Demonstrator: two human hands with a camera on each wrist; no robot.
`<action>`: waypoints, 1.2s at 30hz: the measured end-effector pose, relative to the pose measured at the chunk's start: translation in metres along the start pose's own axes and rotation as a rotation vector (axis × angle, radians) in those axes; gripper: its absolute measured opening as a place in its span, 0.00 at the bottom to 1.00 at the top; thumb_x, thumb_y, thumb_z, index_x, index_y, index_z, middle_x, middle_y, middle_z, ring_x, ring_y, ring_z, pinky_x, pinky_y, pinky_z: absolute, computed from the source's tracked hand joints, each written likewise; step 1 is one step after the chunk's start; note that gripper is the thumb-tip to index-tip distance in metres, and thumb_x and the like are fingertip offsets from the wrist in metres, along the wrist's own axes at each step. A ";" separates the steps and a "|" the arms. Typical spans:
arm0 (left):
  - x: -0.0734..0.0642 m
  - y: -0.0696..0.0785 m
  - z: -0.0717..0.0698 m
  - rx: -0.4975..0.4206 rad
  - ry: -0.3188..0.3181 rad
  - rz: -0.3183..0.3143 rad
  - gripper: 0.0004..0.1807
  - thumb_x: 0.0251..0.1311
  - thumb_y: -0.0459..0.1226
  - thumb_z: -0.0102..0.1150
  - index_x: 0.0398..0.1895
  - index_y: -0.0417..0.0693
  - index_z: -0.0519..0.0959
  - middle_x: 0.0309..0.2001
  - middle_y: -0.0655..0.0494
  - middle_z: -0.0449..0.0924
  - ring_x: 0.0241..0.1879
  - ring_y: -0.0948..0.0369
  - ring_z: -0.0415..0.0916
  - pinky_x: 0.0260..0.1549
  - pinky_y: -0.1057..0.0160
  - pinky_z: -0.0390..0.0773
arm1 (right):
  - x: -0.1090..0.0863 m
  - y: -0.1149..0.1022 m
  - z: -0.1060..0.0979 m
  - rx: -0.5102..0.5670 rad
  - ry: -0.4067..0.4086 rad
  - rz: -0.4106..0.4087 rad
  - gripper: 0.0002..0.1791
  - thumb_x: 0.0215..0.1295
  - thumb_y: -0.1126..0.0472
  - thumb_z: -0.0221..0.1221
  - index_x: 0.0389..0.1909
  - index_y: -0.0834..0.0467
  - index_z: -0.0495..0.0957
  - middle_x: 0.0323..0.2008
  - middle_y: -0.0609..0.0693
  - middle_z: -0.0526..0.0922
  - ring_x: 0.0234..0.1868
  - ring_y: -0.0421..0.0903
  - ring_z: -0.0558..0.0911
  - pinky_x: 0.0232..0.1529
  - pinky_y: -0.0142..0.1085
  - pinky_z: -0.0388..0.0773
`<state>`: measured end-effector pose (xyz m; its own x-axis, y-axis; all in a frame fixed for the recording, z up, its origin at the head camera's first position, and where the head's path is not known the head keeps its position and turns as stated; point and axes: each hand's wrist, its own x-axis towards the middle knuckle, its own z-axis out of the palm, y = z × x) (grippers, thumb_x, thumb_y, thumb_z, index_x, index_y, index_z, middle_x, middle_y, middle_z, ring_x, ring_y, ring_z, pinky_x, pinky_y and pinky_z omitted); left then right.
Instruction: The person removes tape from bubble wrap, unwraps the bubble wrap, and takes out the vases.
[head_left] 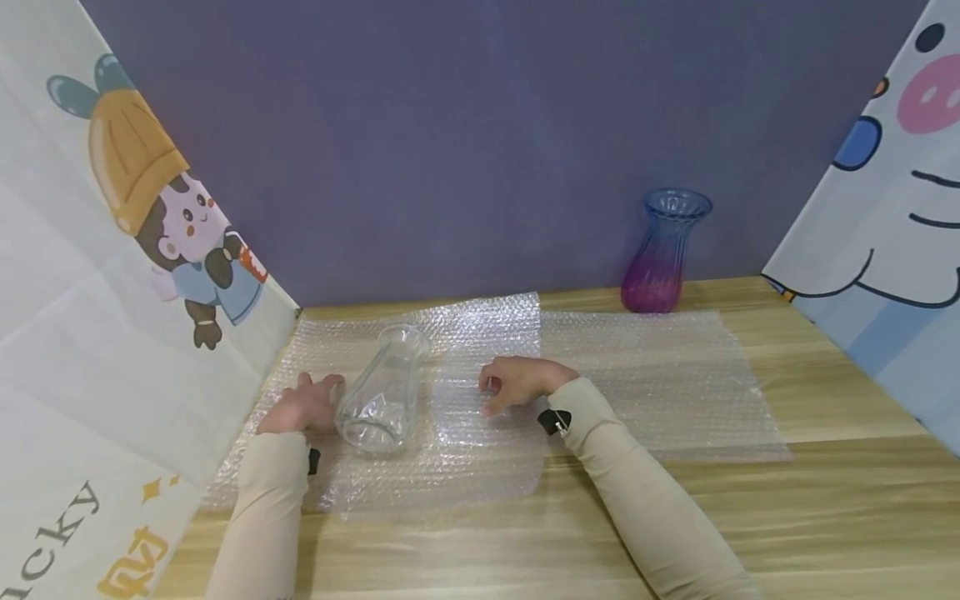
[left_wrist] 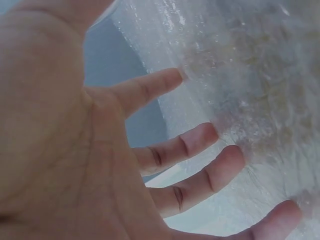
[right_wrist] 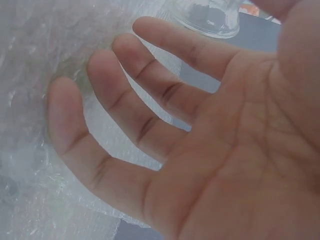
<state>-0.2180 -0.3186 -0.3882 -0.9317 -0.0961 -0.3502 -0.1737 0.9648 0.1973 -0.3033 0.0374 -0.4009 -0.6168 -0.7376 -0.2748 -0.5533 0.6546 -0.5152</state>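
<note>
A clear glass vase (head_left: 382,392) lies on its side on a sheet of bubble wrap (head_left: 480,483), its wide base toward me and its mouth at the far end. Beside the base, my left hand (head_left: 302,406) spreads its fingers; the fingertips rest on the bubble wrap in the left wrist view. Right of the vase, my right hand (head_left: 525,382) has loosely bent fingers with nothing between them. Its fingertips are right at the bubble wrap (right_wrist: 30,125) in the right wrist view, where part of the glass vase (right_wrist: 212,22) shows at the top.
A blue and magenta glass vase (head_left: 663,250) stands upright at the back right by the dark backdrop (head_left: 450,150). The bubble wrap continues right in a flatter stretch (head_left: 675,392) on the wooden table (head_left: 847,517). Printed cloth panels (head_left: 97,325) rise at both sides.
</note>
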 end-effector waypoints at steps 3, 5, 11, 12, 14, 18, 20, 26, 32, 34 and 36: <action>-0.001 0.001 0.001 -0.003 -0.003 -0.022 0.43 0.64 0.50 0.58 0.79 0.51 0.55 0.70 0.21 0.48 0.65 0.17 0.54 0.47 0.18 0.70 | 0.000 0.001 0.000 0.017 -0.001 -0.002 0.26 0.65 0.49 0.68 0.59 0.57 0.79 0.51 0.53 0.80 0.48 0.44 0.77 0.54 0.39 0.76; -0.001 0.002 0.002 -0.008 -0.004 -0.023 0.43 0.64 0.51 0.58 0.79 0.50 0.55 0.71 0.21 0.47 0.65 0.16 0.53 0.46 0.17 0.70 | 0.000 0.001 0.000 0.021 0.000 -0.005 0.26 0.65 0.49 0.68 0.59 0.58 0.79 0.51 0.54 0.80 0.48 0.45 0.77 0.53 0.39 0.76; -0.002 0.001 0.002 -0.007 -0.001 0.008 0.45 0.63 0.53 0.59 0.78 0.45 0.55 0.70 0.17 0.46 0.64 0.12 0.49 0.46 0.16 0.69 | 0.000 -0.001 -0.001 0.016 -0.004 -0.010 0.25 0.65 0.50 0.68 0.58 0.58 0.79 0.50 0.53 0.80 0.47 0.44 0.76 0.51 0.38 0.76; -0.002 0.001 0.001 -0.006 0.002 0.013 0.44 0.63 0.53 0.59 0.78 0.44 0.56 0.70 0.17 0.46 0.63 0.12 0.49 0.46 0.16 0.69 | 0.000 -0.001 -0.001 0.015 -0.005 -0.009 0.25 0.66 0.50 0.68 0.58 0.58 0.79 0.50 0.53 0.80 0.46 0.44 0.76 0.51 0.38 0.76; -0.002 0.001 0.001 -0.003 0.003 0.017 0.43 0.64 0.51 0.59 0.77 0.44 0.56 0.69 0.16 0.46 0.63 0.11 0.49 0.47 0.16 0.68 | 0.000 -0.002 -0.002 0.015 -0.004 -0.013 0.25 0.65 0.51 0.68 0.58 0.58 0.79 0.50 0.54 0.80 0.46 0.44 0.76 0.50 0.38 0.76; 0.000 0.001 0.001 -0.020 -0.008 0.002 0.45 0.62 0.52 0.61 0.77 0.44 0.56 0.69 0.17 0.46 0.64 0.13 0.49 0.48 0.16 0.68 | 0.000 -0.004 -0.003 0.011 -0.005 -0.020 0.24 0.65 0.51 0.68 0.57 0.59 0.79 0.48 0.54 0.80 0.44 0.45 0.76 0.49 0.38 0.76; 0.001 0.001 0.001 -0.031 -0.016 -0.008 0.46 0.60 0.53 0.63 0.77 0.45 0.56 0.70 0.19 0.45 0.65 0.13 0.49 0.49 0.17 0.68 | -0.001 -0.004 -0.003 0.009 -0.013 -0.016 0.24 0.66 0.50 0.68 0.57 0.58 0.79 0.49 0.54 0.80 0.45 0.45 0.76 0.49 0.38 0.76; 0.002 0.001 0.002 -0.044 -0.018 -0.014 0.47 0.59 0.54 0.63 0.77 0.46 0.56 0.70 0.20 0.46 0.65 0.15 0.50 0.48 0.18 0.70 | -0.003 -0.013 -0.017 0.052 -0.028 0.024 0.26 0.69 0.46 0.64 0.61 0.57 0.76 0.58 0.56 0.80 0.54 0.47 0.80 0.52 0.40 0.79; 0.001 0.001 0.000 -0.036 -0.009 -0.023 0.43 0.62 0.49 0.61 0.76 0.46 0.57 0.68 0.20 0.47 0.63 0.15 0.52 0.48 0.18 0.70 | 0.007 -0.044 -0.029 0.298 0.016 0.026 0.28 0.70 0.47 0.63 0.61 0.62 0.73 0.53 0.55 0.81 0.49 0.52 0.83 0.42 0.42 0.86; 0.000 0.002 0.001 -0.029 -0.006 -0.017 0.42 0.62 0.48 0.61 0.76 0.45 0.57 0.68 0.20 0.47 0.63 0.14 0.52 0.48 0.18 0.70 | 0.013 -0.054 -0.028 0.413 0.036 0.045 0.27 0.70 0.47 0.63 0.59 0.62 0.73 0.53 0.57 0.81 0.50 0.54 0.84 0.42 0.43 0.87; 0.000 0.003 0.001 -0.030 0.000 -0.006 0.40 0.62 0.46 0.60 0.76 0.45 0.58 0.68 0.19 0.48 0.63 0.14 0.52 0.47 0.18 0.71 | 0.020 -0.061 -0.026 0.508 0.053 0.054 0.26 0.70 0.46 0.63 0.57 0.62 0.73 0.56 0.60 0.81 0.51 0.55 0.84 0.43 0.45 0.88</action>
<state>-0.2183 -0.3159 -0.3889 -0.9306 -0.1020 -0.3515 -0.1890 0.9564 0.2228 -0.2962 -0.0133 -0.3537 -0.6718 -0.6868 -0.2775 -0.1856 0.5188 -0.8345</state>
